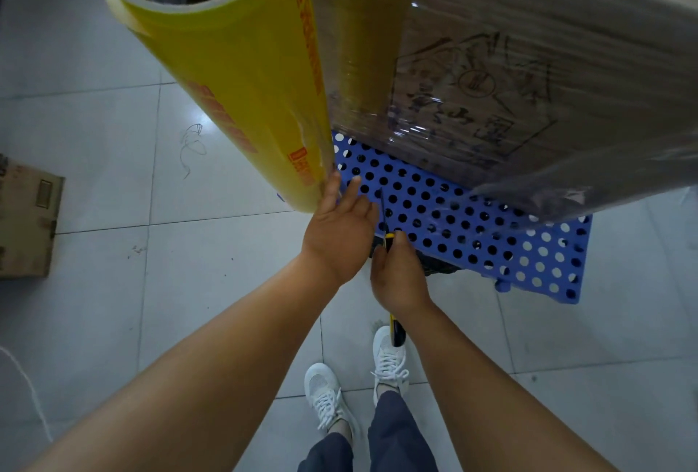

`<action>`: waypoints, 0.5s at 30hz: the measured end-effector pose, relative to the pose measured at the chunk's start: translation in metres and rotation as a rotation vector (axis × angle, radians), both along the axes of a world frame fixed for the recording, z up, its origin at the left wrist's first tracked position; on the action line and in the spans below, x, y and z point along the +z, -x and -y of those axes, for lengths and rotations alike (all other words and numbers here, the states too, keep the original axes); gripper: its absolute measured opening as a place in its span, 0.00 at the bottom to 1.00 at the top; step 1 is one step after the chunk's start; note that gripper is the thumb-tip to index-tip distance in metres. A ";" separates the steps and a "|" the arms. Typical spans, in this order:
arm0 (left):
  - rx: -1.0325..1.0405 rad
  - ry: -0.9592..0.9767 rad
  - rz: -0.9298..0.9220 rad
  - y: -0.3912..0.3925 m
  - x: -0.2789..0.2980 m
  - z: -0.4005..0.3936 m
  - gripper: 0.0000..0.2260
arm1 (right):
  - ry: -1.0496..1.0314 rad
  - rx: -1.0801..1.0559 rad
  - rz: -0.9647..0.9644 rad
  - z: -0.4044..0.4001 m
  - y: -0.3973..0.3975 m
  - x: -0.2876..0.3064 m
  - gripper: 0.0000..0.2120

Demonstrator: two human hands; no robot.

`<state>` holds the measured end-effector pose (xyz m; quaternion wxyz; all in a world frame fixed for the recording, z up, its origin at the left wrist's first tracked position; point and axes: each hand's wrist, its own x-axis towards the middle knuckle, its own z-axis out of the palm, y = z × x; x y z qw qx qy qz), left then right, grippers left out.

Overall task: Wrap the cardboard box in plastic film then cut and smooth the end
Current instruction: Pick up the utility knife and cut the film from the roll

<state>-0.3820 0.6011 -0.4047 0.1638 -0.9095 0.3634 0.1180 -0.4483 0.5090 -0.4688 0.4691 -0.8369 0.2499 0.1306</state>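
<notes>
Notably, your left hand (338, 233) braced the film roll (230, 71) with fingers spread, right hand (398, 275) gripping the knife (386, 235) — thin, clingy film (359, 56), likely best held taut near the cut.

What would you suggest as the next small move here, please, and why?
Probably draw the utility knife in the right hand up through the film stretched between the yellow roll and the wrapped cardboard box. The blade is out and pointing up beside the roll's lower end, which the left hand steadies.
</notes>
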 end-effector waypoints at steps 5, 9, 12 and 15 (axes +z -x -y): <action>0.255 0.427 -0.148 0.007 0.031 0.010 0.25 | 0.023 -0.063 0.109 0.010 0.001 0.046 0.08; 0.436 0.782 -0.216 0.015 0.075 0.018 0.26 | 0.106 -0.062 0.123 0.024 0.001 0.104 0.20; 0.468 0.871 -0.207 0.017 0.109 0.024 0.26 | 0.161 -0.062 0.180 0.032 0.004 0.155 0.21; 0.482 0.906 -0.206 0.017 0.141 0.034 0.26 | 0.245 -0.046 0.247 0.041 0.006 0.202 0.22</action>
